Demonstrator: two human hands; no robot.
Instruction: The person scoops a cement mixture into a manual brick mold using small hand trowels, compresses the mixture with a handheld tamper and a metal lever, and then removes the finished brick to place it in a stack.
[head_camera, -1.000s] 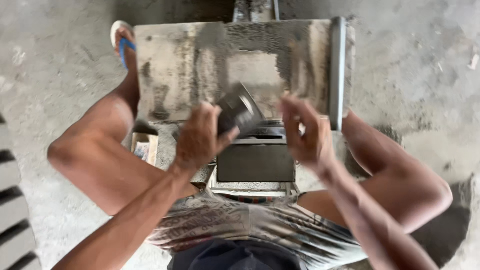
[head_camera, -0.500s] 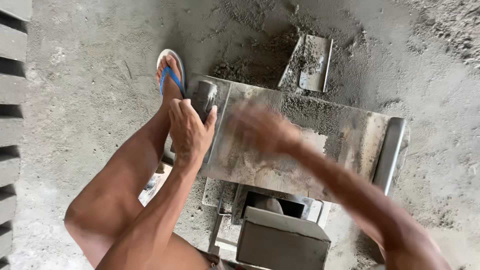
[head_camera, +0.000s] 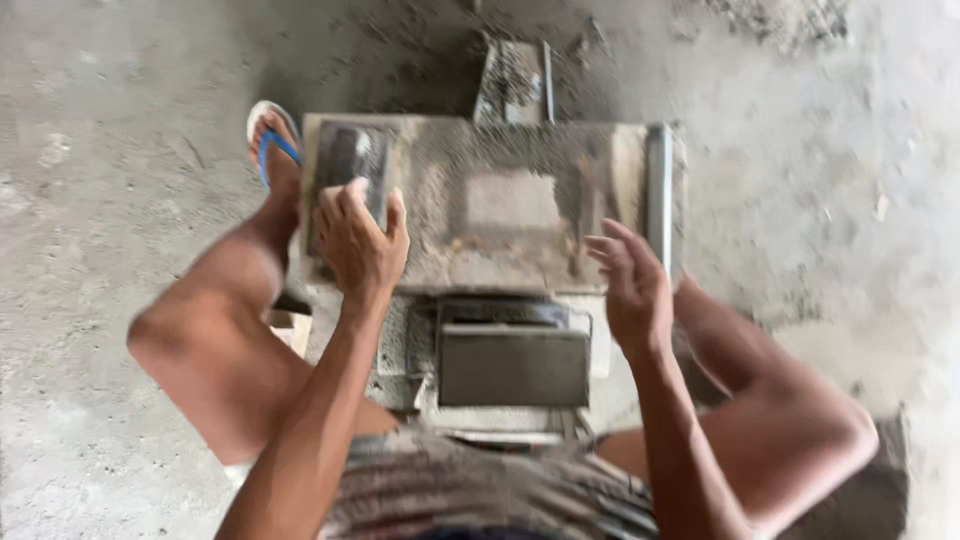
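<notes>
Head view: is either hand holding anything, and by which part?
The left hand grips the near edge of a dark flat trowel-like tool lying on the grey mould top. The right hand is open and holds nothing.

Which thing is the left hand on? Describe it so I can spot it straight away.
Find the big grey cement-caked slab lying across the middle of the floor. At its left end, next to the foot in the blue sandal, the left hand rests on a dark rectangular block. It is darker and smoother than the dusty slab, unlike the pale metal bar at the opposite end.
</notes>
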